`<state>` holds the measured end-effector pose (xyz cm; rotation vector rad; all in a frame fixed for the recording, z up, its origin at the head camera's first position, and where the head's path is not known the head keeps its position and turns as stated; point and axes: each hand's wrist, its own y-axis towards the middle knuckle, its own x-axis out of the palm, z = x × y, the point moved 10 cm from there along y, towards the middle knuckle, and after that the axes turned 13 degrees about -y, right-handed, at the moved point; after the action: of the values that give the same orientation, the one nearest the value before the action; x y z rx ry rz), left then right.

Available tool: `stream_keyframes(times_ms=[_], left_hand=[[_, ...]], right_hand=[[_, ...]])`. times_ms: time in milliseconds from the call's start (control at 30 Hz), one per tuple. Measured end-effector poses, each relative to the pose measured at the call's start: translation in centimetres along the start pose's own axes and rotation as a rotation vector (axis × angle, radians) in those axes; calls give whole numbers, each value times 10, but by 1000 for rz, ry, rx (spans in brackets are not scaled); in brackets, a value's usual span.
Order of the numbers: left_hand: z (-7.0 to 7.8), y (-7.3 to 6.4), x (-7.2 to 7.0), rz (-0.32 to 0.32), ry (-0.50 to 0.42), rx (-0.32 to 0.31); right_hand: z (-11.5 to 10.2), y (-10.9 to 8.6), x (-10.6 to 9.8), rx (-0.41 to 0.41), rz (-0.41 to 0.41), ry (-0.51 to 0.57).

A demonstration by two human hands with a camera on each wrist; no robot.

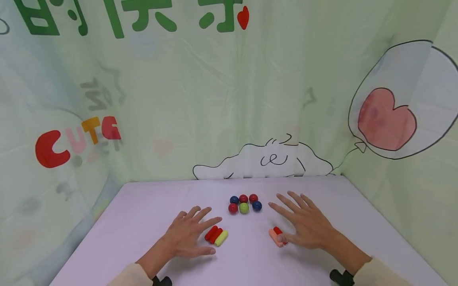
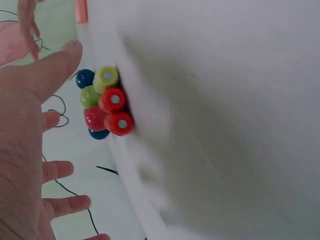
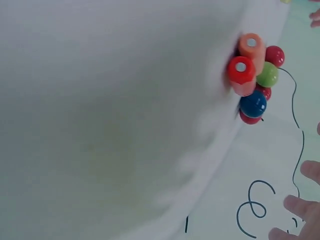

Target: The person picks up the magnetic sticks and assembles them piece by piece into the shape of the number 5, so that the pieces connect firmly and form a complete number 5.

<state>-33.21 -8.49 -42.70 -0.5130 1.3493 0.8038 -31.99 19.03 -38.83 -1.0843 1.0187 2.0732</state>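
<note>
My left hand (image 1: 187,234) is held over the table with its fingers spread, holding nothing. Beside its fingers lie two red rods (image 1: 213,235) and a yellow-green rod (image 1: 221,238), side by side; the left wrist view shows grey round discs in their ends. My right hand (image 1: 307,226), fingers also spread, holds nothing. Near its thumb lie a salmon rod (image 1: 274,238) and a red rod (image 1: 277,230), partly hidden by the thumb in the head view. Farther back, several shiny balls sit grouped: red balls (image 1: 233,208), blue balls (image 1: 257,205) and a green ball (image 1: 244,208).
The pale lilac table (image 1: 247,262) ends at a printed cloth backdrop (image 1: 214,99), which also hangs along both sides. Beige sleeves (image 1: 130,276) cover the forearms, and dark wrist straps (image 1: 341,277) show at the bottom edge.
</note>
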Motion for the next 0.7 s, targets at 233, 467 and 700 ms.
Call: stream_keyframes(times_ms=[233, 467, 700], left_hand=[[4, 12, 2, -25, -78, -92], [6, 20, 19, -23, -187, -142], [6, 27, 29, -12, -229, -158]], right_hand=[[-2, 25, 12, 50, -123, 124], [-4, 47, 32, 168, -247, 381], [-5, 64, 51, 224, -322, 439]])
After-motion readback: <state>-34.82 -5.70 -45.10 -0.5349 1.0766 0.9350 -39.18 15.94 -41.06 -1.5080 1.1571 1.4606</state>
